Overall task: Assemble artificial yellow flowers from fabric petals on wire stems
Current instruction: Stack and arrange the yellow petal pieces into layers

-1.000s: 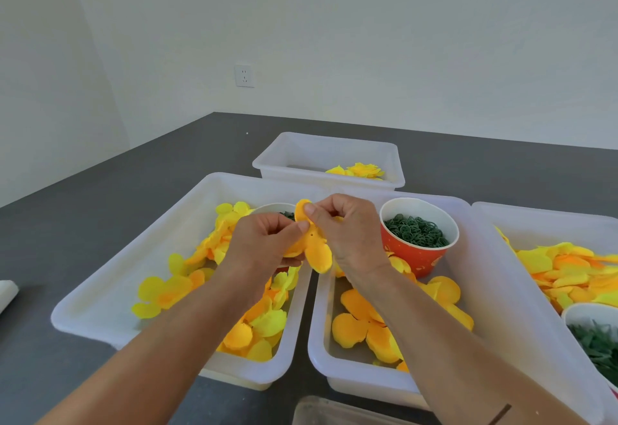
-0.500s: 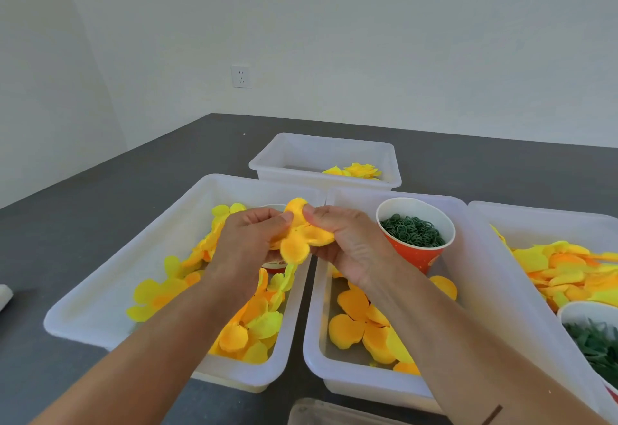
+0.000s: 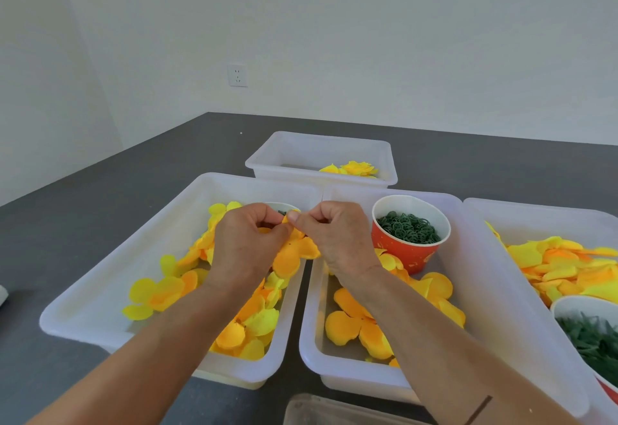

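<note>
**Fabric petal piece being pinched between both hands above two white tubs**

An orange-yellow fabric petal piece (image 3: 294, 252) is being held in the air over the gap between the left tub (image 3: 110, 277) and the middle tub (image 3: 312, 341). It is being pinched at its upper edge by the left hand (image 3: 247, 244) and the right hand (image 3: 337, 237), whose curled fingers and thumbs are being brought together until the fingertips are touching. The lobes of the piece are being left hanging below the knuckles. No wire stem can be made out in the grip.

Loose yellow and orange petals (image 3: 160, 294) are being stored in the left tub, and a white cup (image 3: 284, 206), largely hidden behind the hands, is being kept at its far end. Further orange petals (image 3: 344, 324) are lying in the middle tub beside a red paper cup (image 3: 409, 234), in which small dark green rings (image 3: 408, 227) are being kept. A right tub (image 3: 481, 257) is being used for a denser heap of petals (image 3: 568, 267) and a second cup of green pieces (image 3: 592, 337). A finished yellow flower (image 3: 354, 169) is lying in the far tub (image 3: 321, 154). All tubs are standing on a dark grey table (image 3: 83, 197), and a wall socket (image 3: 237, 75) is visible on the white wall behind.
</note>
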